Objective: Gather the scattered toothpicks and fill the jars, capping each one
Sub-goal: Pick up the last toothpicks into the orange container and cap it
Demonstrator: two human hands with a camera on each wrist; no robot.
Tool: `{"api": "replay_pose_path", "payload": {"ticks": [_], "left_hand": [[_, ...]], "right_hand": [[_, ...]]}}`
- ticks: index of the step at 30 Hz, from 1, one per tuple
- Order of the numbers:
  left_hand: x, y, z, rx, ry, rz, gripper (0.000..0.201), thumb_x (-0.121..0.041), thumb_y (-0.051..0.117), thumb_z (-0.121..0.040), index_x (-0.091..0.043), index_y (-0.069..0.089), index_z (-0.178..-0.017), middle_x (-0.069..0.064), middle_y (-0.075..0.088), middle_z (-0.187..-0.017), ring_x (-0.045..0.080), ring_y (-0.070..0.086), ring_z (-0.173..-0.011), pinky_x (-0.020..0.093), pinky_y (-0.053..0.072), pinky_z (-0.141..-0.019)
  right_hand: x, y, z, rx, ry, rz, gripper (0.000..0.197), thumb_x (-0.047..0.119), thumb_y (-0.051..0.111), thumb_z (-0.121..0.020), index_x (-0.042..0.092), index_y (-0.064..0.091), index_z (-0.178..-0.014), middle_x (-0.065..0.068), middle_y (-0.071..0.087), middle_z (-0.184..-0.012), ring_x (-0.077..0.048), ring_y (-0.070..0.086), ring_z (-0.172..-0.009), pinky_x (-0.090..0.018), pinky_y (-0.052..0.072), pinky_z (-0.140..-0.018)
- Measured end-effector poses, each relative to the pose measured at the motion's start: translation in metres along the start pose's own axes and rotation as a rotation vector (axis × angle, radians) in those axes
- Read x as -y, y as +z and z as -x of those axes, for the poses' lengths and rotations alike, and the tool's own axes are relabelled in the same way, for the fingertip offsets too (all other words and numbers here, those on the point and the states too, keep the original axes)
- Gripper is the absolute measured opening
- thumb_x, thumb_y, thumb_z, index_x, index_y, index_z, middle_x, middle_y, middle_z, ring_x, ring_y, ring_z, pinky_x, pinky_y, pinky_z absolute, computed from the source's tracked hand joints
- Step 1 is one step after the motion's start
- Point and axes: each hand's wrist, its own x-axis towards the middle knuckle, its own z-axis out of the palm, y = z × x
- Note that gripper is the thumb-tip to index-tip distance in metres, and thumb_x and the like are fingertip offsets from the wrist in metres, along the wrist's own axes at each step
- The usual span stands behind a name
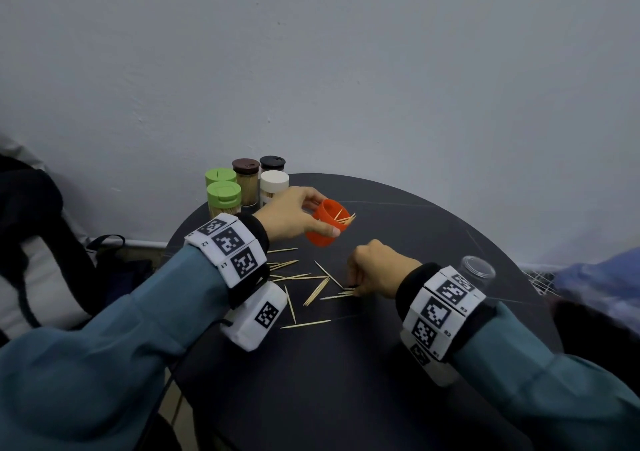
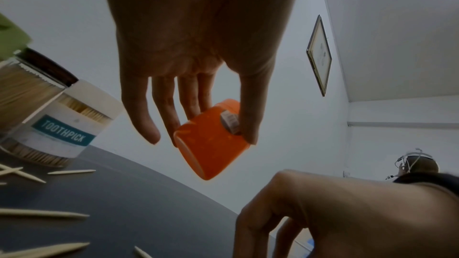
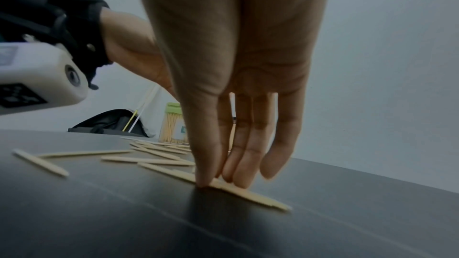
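From the head view, an orange cap (image 1: 325,222) is held tilted above the middle of the round dark table (image 1: 415,364) by the left hand (image 1: 294,213), thumb on its near side and fingers on its far side; several toothpicks (image 1: 346,218) are seen lying in its open mouth; loose toothpicks (image 1: 313,293) are scattered across the table's middle, between the two wrists; the right hand (image 1: 379,270) is lowered onto their right end, fingertips down on the surface; five capped jars (image 1: 247,182) are grouped at the table's far left edge, and a clear jar (image 1: 478,268) is partly hidden behind the right wrist near the right edge

From the left wrist view, the orange cap (image 2: 212,140) is gripped between the thumb and the fingers (image 2: 191,97) of the left hand (image 2: 196,46), clear of the table; a jar labelled TOOTHPICK (image 2: 62,125) is seen at the left

From the right wrist view, the right hand (image 3: 238,66) is pointed straight down, fingers held close together; a few toothpicks (image 3: 248,193) are pressed against the table by the thumb and fingertips (image 3: 239,180); whether they are pinched cannot be told
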Motion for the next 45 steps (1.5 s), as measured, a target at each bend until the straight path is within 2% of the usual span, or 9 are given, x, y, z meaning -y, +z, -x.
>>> {"api": "replay_pose_path", "payload": {"ticks": [12, 17, 21, 23, 27, 32, 36, 40, 45], "left_hand": [[-0.004, -0.005, 0.002, -0.011, -0.012, 0.006, 0.056, -0.02, 0.077, -0.074, -0.011, 0.053, -0.123, -0.002, 0.056, -0.112, 0.011, 0.05, -0.105, 0.025, 0.04, -0.089], [-0.001, -0.005, 0.001, -0.018, -0.017, 0.024, 0.057, -0.02, 0.079, -0.071, -0.01, 0.055, -0.122, 0.001, 0.059, -0.114, 0.015, 0.053, -0.109, 0.032, 0.043, -0.099], [0.002, -0.003, -0.001, -0.004, -0.014, 0.024, 0.056, -0.02, 0.079, -0.071, -0.011, 0.054, -0.12, 0.002, 0.059, -0.115, 0.016, 0.054, -0.11, 0.033, 0.044, -0.099], [0.001, -0.001, -0.001, 0.006, -0.016, 0.019, 0.057, -0.02, 0.08, -0.071, -0.011, 0.054, -0.12, 0.003, 0.059, -0.116, 0.018, 0.054, -0.111, 0.037, 0.045, -0.1], [-0.001, 0.004, -0.004, 0.013, -0.01, 0.023, 0.057, -0.02, 0.081, -0.07, -0.011, 0.055, -0.12, 0.004, 0.06, -0.114, 0.02, 0.056, -0.111, 0.04, 0.045, -0.1], [-0.001, 0.005, -0.004, 0.019, -0.002, 0.011, 0.056, -0.021, 0.082, -0.067, -0.011, 0.057, -0.117, 0.006, 0.063, -0.114, 0.019, 0.058, -0.107, 0.04, 0.047, -0.098], [0.003, 0.001, -0.003, 0.001, -0.004, 0.048, 0.051, -0.02, 0.083, -0.067, -0.014, 0.058, -0.111, 0.005, 0.064, -0.112, 0.019, 0.058, -0.107, 0.04, 0.046, -0.099], [0.007, -0.006, 0.002, -0.014, -0.016, 0.111, 0.052, -0.019, 0.083, -0.066, -0.013, 0.059, -0.112, 0.006, 0.064, -0.114, 0.018, 0.058, -0.109, 0.036, 0.044, -0.1], [0.014, -0.021, 0.012, -0.06, -0.026, 0.135, 0.048, -0.017, 0.082, -0.067, -0.012, 0.061, -0.109, 0.003, 0.064, -0.108, 0.017, 0.058, -0.11, 0.031, 0.044, -0.1]], "right_hand": [[0.014, -0.005, 0.01, 0.128, 0.031, 0.242, 0.029, 0.02, 0.063, -0.085, 0.006, 0.058, -0.11, -0.011, 0.055, -0.117, -0.029, 0.057, -0.105, -0.035, 0.049, -0.08], [-0.003, -0.015, 0.016, 0.099, 0.012, 0.107, 0.019, 0.019, 0.066, -0.08, 0.008, 0.064, -0.096, -0.004, 0.059, -0.092, -0.022, 0.058, -0.086, -0.033, 0.051, -0.081], [-0.015, -0.049, 0.029, -0.062, 0.029, 0.025, 0.009, 0.008, 0.063, -0.075, 0.016, 0.065, -0.071, -0.002, 0.068, -0.074, -0.008, 0.056, -0.061, -0.008, 0.041, -0.055], [-0.019, -0.073, 0.033, -0.173, 0.066, 0.034, 0.011, 0.005, 0.062, -0.073, 0.014, 0.065, -0.068, -0.002, 0.068, -0.068, -0.004, 0.053, -0.055, -0.006, 0.038, -0.05], [-0.006, -0.105, 0.026, -0.271, 0.051, 0.224, 0.007, 0.01, 0.064, -0.074, 0.017, 0.062, -0.074, -0.002, 0.065, -0.079, -0.02, 0.061, -0.076, -0.025, 0.046, -0.066], [0.024, -0.108, 0.001, -0.168, -0.043, 0.426, 0.019, 0.019, 0.067, -0.081, 0.016, 0.065, -0.099, 0.0, 0.061, -0.097, -0.021, 0.06, -0.094, -0.028, 0.04, -0.068], [0.029, -0.108, -0.012, -0.176, -0.136, 0.256, 0.015, 0.016, 0.068, -0.081, 0.011, 0.068, -0.095, -0.006, 0.07, -0.096, -0.019, 0.064, -0.089, -0.03, 0.05, -0.076], [0.025, -0.106, -0.017, -0.181, -0.24, 0.02, 0.017, 0.011, 0.071, -0.079, 0.012, 0.07, -0.097, -0.002, 0.071, -0.093, -0.005, 0.061, -0.079, -0.009, 0.045, -0.068], [0.024, -0.105, -0.023, -0.369, -0.339, -0.192, 0.01, 0.01, 0.07, -0.08, 0.01, 0.07, -0.09, -0.002, 0.072, -0.088, -0.002, 0.061, -0.072, 0.0, 0.043, -0.068]]}}
